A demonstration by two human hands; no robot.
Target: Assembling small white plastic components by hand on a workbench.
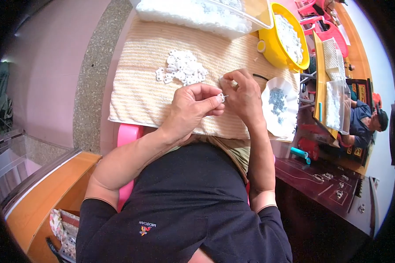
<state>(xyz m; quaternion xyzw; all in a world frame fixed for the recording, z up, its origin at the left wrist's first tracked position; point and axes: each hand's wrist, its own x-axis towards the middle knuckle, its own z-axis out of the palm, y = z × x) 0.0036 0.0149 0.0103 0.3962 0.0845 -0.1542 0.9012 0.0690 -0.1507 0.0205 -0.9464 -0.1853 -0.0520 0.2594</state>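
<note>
1. Both hands meet over a cream ribbed towel (136, 92) covering the table; speckled grey stone floor (90, 74) lies at its left.
2. Left hand (191, 109) pinches a small white plastic ring piece (221, 97); right hand (245, 97), fingers pressed together, touches it.
3. A heap of white plastic rings (183, 67) lies just beyond.

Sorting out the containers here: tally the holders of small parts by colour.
Yellow tub: 1
Clear bin: 1
White paper dish: 1
Total: 3
The left hand and right hand pinch one small white part between them.
</note>
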